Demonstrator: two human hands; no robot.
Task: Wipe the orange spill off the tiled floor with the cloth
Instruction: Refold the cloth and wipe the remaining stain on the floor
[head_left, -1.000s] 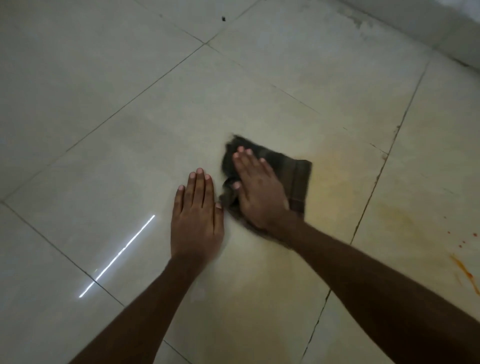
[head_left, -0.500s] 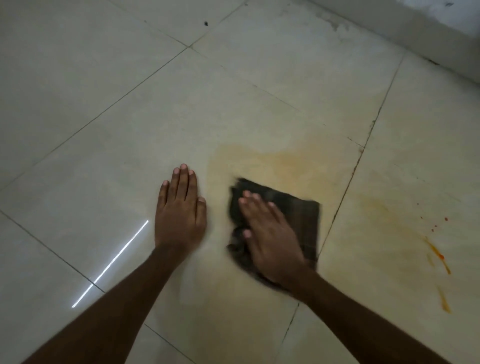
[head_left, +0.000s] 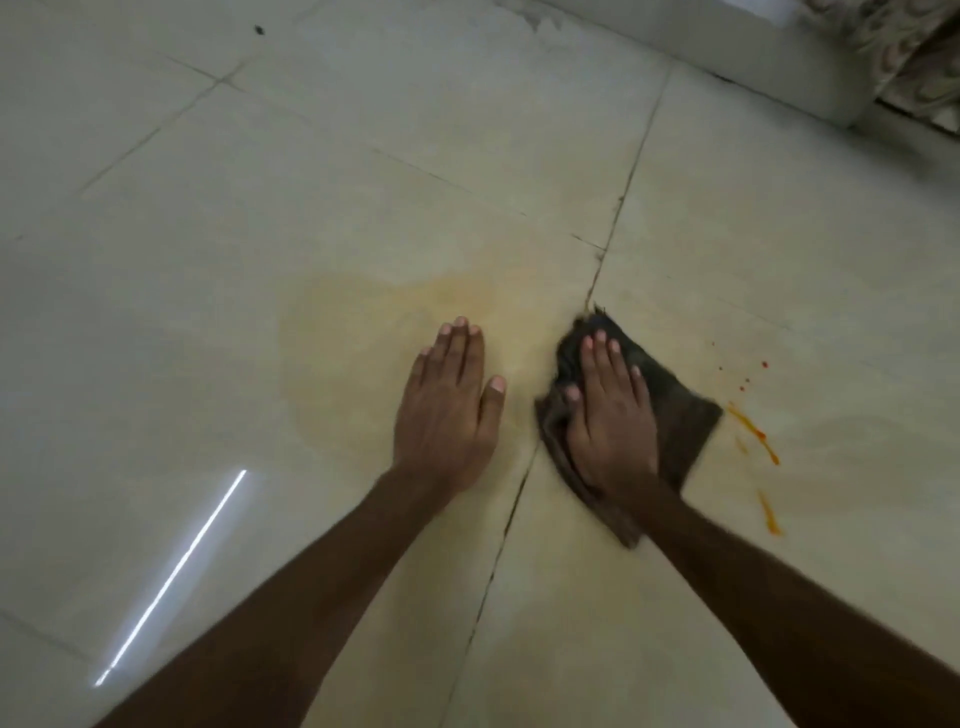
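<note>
- R hand (head_left: 610, 415): flat, fingers straight, pressing cloth (head_left: 675, 410) to floor (head_left: 208, 234), ctr-right of frame.
- L hand (head_left: 447, 410): flat on tile, holds nothing, just left of cloth.
- Spill (head_left: 753, 428): orange streaks right of cloth; pale smear ctr.

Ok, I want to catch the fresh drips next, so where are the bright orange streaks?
In the head view, the orange streaks lie right of centre on the tiled floor, just beyond the right edge of the cloth under the right hand.
</note>
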